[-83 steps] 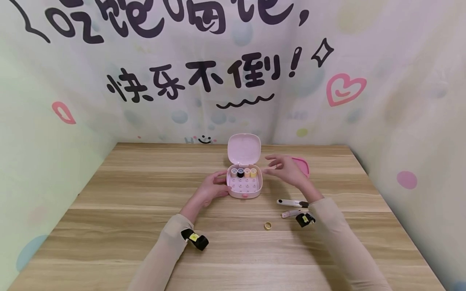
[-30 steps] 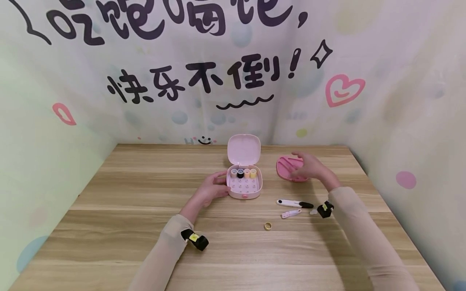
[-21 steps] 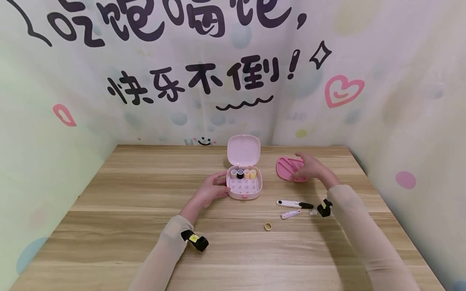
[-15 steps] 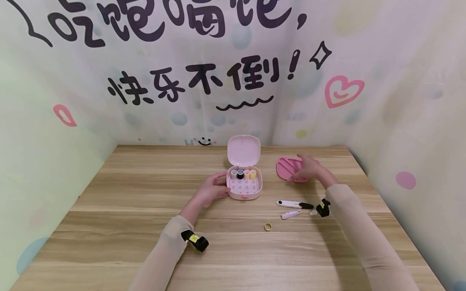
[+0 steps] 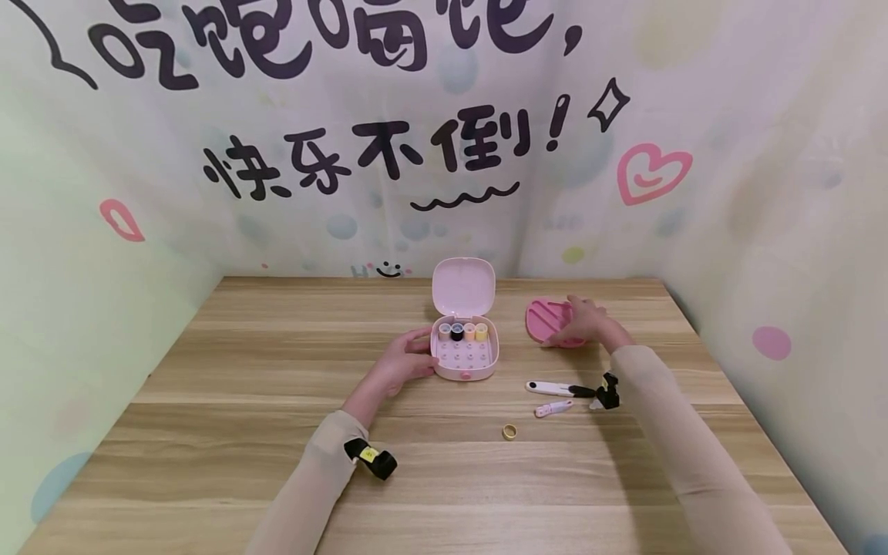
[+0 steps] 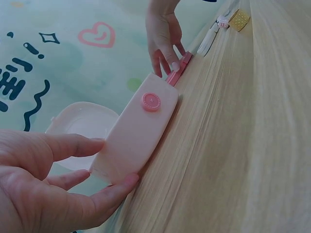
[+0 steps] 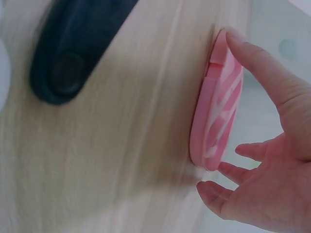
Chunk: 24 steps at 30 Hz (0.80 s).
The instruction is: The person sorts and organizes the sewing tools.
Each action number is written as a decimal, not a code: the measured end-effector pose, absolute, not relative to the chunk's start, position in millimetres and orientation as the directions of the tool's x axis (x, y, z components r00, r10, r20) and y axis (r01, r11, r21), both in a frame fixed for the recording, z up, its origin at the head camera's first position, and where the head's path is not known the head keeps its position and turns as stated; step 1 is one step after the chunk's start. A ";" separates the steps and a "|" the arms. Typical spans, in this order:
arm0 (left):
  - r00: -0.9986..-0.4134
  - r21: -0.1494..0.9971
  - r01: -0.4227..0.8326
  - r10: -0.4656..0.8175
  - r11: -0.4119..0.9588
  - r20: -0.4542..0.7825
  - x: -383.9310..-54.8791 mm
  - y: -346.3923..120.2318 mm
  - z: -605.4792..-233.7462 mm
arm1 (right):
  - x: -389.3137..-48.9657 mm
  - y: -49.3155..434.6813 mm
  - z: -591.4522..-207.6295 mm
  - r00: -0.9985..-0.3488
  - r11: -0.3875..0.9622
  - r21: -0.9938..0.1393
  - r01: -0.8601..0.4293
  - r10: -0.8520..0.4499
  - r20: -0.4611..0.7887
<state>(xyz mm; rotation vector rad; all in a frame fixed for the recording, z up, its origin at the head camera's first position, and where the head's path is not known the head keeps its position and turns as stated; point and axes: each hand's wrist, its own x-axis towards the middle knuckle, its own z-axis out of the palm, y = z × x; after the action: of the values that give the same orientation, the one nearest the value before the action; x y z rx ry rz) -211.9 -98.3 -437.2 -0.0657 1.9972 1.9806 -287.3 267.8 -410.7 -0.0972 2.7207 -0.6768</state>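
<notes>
A pale pink sewing box (image 5: 463,371) stands on the table with its lid (image 5: 463,287) raised. Several thread spools (image 5: 469,332) line its back row; rows of small pegs show in front. My left hand (image 5: 402,361) holds the box's left side, thumb by the front corner, as the left wrist view shows too. To the right lies a darker pink tray (image 5: 541,319) with slanted slots. My right hand (image 5: 585,321) spans it, thumb at the near edge and fingers toward the far edge. In the right wrist view the thumb touches one end of the tray (image 7: 204,121); fingertips are close to the other.
In front of the tray lie a slim white and black tool (image 5: 555,388), a short pink and white strip (image 5: 553,408) and a gold thimble-like ring (image 5: 509,432). A small clear piece (image 5: 593,404) is partly behind the right wrist camera. A printed cloth (image 5: 312,231) hangs behind the table.
My right hand went from beside the box to the tray on the right, and its thumb has since shifted to the near edge. The left hand and box stay put.
</notes>
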 end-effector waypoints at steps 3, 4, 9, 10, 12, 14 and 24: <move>-0.945 0.964 -0.262 0.195 0.033 -0.263 -212.2 -99.5 -437.9 | -289.8 266.8 -415.8 -0.944 0.897 -0.441 0.004 -0.142 -0.297; -0.945 0.966 -0.258 0.198 0.032 -0.259 -212.5 -99.7 -438.4 | -290.1 266.1 -416.9 -0.945 0.901 -0.433 0.003 -0.140 -0.297; -0.944 0.966 -0.257 0.207 0.025 -0.256 -213.7 -99.8 -440.6 | -292.9 266.4 -423.0 -0.942 0.912 -0.410 0.000 -0.138 -0.306; -0.944 0.966 -0.256 0.208 0.024 -0.255 -213.9 -99.9 -441.0 | -293.4 266.6 -423.6 -0.942 0.912 -0.410 -0.004 -0.140 -0.304; -0.944 0.966 -0.256 0.210 0.023 -0.255 -213.8 -100.3 -441.2 | -294.3 267.0 -424.6 -0.944 0.910 -0.415 -0.014 -0.148 -0.294; -0.944 0.967 -0.256 0.210 0.021 -0.254 -213.5 -100.5 -440.9 | -294.7 267.3 -424.9 -0.946 0.908 -0.419 -0.027 -0.158 -0.282; -0.945 0.968 -0.251 0.214 0.020 -0.249 -212.8 -100.4 -440.0 | -292.0 271.4 -422.8 -0.957 0.904 -0.423 -0.057 -0.170 -0.235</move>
<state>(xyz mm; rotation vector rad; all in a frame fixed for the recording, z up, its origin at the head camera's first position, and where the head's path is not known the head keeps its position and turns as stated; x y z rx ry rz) -212.8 -100.4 -440.0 -0.0378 1.9778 1.9932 -292.0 271.4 -422.8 -0.1700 2.8008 -0.6110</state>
